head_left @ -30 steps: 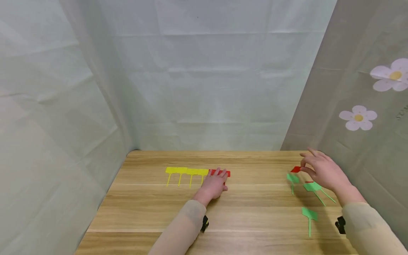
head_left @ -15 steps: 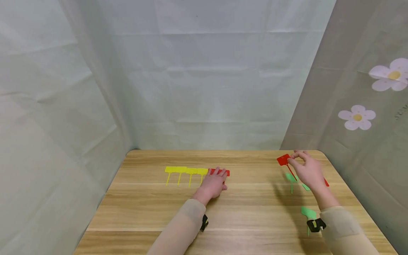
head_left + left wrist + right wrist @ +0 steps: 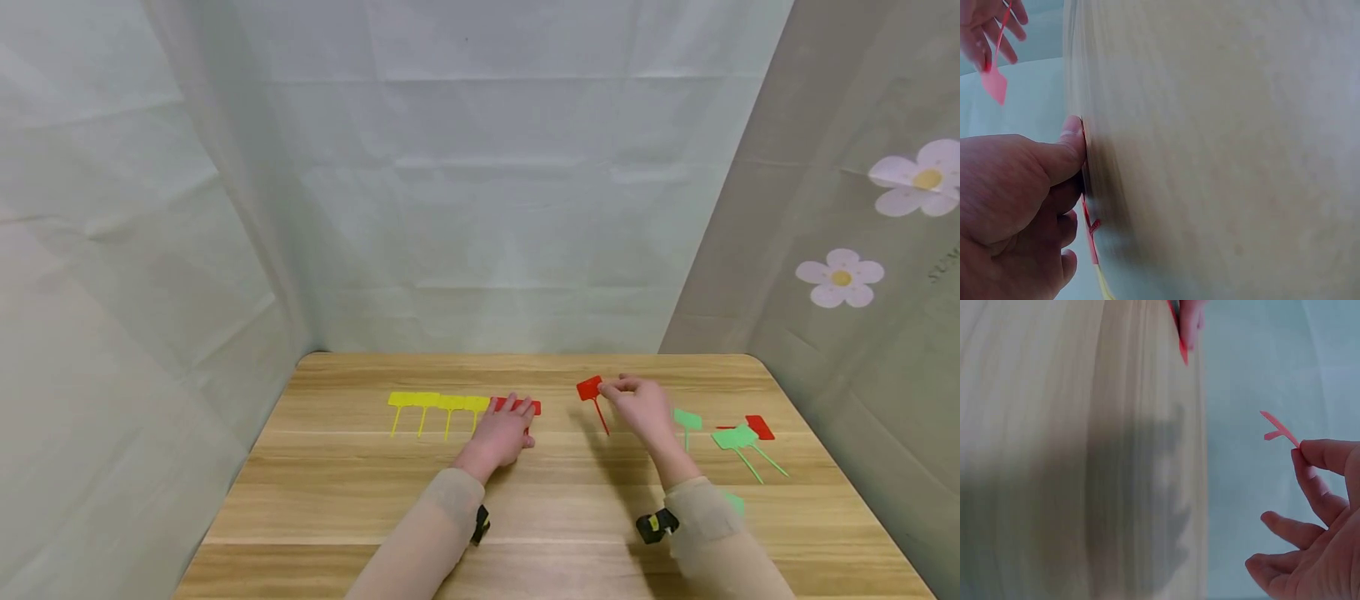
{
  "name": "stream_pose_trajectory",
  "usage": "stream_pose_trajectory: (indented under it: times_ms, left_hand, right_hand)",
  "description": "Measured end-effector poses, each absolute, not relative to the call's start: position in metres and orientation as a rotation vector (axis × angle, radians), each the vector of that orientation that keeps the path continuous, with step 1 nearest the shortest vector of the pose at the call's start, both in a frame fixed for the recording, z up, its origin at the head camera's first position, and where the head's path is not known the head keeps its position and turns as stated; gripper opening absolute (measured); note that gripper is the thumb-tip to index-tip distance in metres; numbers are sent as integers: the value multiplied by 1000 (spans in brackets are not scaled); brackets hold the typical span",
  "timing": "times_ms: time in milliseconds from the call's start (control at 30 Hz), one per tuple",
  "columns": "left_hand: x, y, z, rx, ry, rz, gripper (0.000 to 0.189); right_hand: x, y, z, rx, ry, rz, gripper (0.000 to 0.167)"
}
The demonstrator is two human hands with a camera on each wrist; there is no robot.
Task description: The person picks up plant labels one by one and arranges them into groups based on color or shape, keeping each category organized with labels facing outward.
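My left hand (image 3: 498, 435) lies with spread fingers on flat red plant labels (image 3: 537, 408), covering much of them. They continue the right end of a row of yellow plant labels (image 3: 426, 400), stems toward me. In the left wrist view, the thumb of the left hand (image 3: 1010, 200) rests at the table surface by a red label (image 3: 1092, 240). My right hand (image 3: 643, 408) pinches another red plant label (image 3: 589, 387) by its plate's edge, above the table, its thin stem hanging down. The right wrist view has this label (image 3: 1280, 427) between thumb and index finger, other fingers loose.
To the right on the wooden table (image 3: 555, 517) lie several green plant labels (image 3: 735, 437) and a red one (image 3: 760, 427) partly under them. A green label (image 3: 735, 502) is mostly hidden by the right sleeve. Pale cloth walls (image 3: 480, 208) stand behind and at both sides.
My right hand has picked up a red plant label from the pile at the right and carried it left toward the row. The left hand stays where it was.
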State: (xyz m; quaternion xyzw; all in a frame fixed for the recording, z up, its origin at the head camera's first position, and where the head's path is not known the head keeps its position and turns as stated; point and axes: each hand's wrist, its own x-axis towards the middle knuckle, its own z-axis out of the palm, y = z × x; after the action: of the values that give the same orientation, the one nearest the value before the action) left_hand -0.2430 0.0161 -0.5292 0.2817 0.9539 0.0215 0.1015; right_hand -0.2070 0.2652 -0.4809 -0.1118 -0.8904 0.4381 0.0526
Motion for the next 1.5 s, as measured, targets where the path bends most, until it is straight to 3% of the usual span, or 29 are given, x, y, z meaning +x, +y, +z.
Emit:
stream_pose_trajectory:
  times_ms: [700, 1500]
  left_hand:
    - [-245, 17, -532, 821, 2803, 108, 70]
    - [-245, 15, -530, 835, 2801, 109, 68]
  right_hand:
    - [-226, 211, -531, -501, -2604, 1329, 38]
    - [-229, 203, -535, -554, -2682, 1225, 36]
